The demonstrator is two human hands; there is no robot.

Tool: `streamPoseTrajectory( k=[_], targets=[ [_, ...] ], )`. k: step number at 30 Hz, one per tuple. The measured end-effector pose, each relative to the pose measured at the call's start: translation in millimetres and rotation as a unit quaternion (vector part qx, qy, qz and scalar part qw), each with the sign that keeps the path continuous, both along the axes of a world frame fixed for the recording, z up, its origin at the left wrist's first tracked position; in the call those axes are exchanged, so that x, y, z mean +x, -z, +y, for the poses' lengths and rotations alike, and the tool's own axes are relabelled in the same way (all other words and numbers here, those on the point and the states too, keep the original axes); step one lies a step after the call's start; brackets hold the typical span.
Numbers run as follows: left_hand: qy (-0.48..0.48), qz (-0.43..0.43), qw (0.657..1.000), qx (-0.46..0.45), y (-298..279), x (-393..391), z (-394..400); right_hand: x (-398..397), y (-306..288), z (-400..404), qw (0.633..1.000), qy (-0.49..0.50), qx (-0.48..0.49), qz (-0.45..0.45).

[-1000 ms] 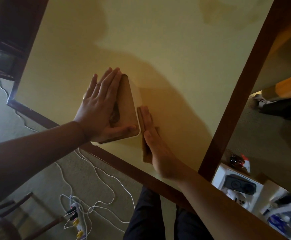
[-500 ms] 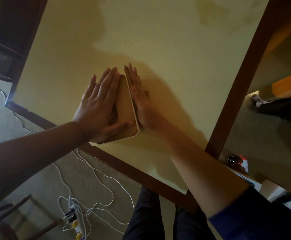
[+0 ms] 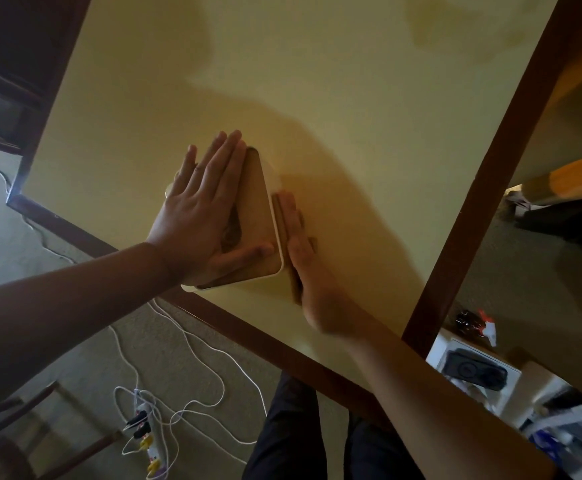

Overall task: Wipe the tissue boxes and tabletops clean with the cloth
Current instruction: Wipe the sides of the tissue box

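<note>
A white tissue box with a tan wooden lid (image 3: pixel 260 216) stands on the pale yellow tabletop (image 3: pixel 352 98) near its front edge. My left hand (image 3: pixel 201 216) lies flat on the lid with straight fingers, the thumb reaching across the near end. My right hand (image 3: pixel 303 258) is flat against the box's right side, fingers straight, pressing a brownish cloth (image 3: pixel 284 237) between palm and box. Only a thin strip of the cloth shows.
The table has a dark wooden rim (image 3: pixel 248 327) along the front and right side. Below it lie white cables and a power strip (image 3: pixel 144 427) on the carpet. A chair (image 3: pixel 12 452) is at lower left; boxes and clutter (image 3: pixel 476 372) sit at lower right.
My right hand, with the cloth, slid forward along the box's right side, then back toward the near end. My left hand stayed flat on the lid.
</note>
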State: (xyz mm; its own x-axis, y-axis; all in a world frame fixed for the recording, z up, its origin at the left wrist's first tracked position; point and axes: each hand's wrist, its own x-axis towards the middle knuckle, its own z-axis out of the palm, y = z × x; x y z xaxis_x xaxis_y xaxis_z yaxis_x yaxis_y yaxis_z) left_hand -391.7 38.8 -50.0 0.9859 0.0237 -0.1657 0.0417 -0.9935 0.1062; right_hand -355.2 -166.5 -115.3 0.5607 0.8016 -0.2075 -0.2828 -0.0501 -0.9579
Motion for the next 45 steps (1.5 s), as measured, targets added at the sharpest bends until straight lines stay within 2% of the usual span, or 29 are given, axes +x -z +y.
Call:
streamPoseTrajectory(
  k=[6, 10, 17, 22, 24, 28, 32, 35, 41, 45],
  targets=[
    [0.000, -0.001, 1.000, 0.000, -0.9, -1.2, -1.4, 63.4, 10.0, 77.2, 0.997, -0.003, -0.018, -0.071],
    [0.002, -0.004, 1.000, 0.001, -1.0, -1.6, -2.1, 63.6, 9.2, 75.9, 0.996, 0.006, -0.012, -0.089],
    [-0.002, -0.003, 1.000, -0.002, -0.5, -1.7, -0.8, -6.1, 3.4, 1.2, 1.000, -0.003, 0.003, -0.021],
    [-0.002, -0.002, 1.000, -0.010, -0.2, -1.9, -0.3, -36.4, -6.9, -31.8, 1.000, 0.010, -0.007, -0.018],
    [-0.001, -0.005, 1.000, -0.010, 0.1, -1.9, 0.1, -33.6, -3.7, -25.8, 1.000, 0.013, -0.001, -0.019],
    [-0.001, -0.005, 1.000, -0.010, 0.3, -2.5, -0.4, 1.0, 5.7, 16.2, 0.999, 0.015, 0.007, 0.037],
    [-0.003, -0.006, 1.000, -0.010, -1.6, -1.7, -1.8, 53.1, 10.7, 69.5, 1.000, 0.016, -0.003, -0.022],
    [-0.007, -0.003, 1.000, -0.011, -3.8, -1.3, -3.7, 72.8, 9.6, 89.3, 1.000, 0.010, -0.007, -0.023],
    [-0.009, -0.006, 1.000, -0.011, -1.0, -2.7, -2.1, 33.9, 17.5, 50.1, 0.998, 0.012, -0.031, -0.050],
    [0.015, -0.001, 1.000, -0.013, -1.0, -3.2, 2.3, -3.3, 14.7, 20.8, 0.999, 0.029, 0.023, 0.017]
  ],
)
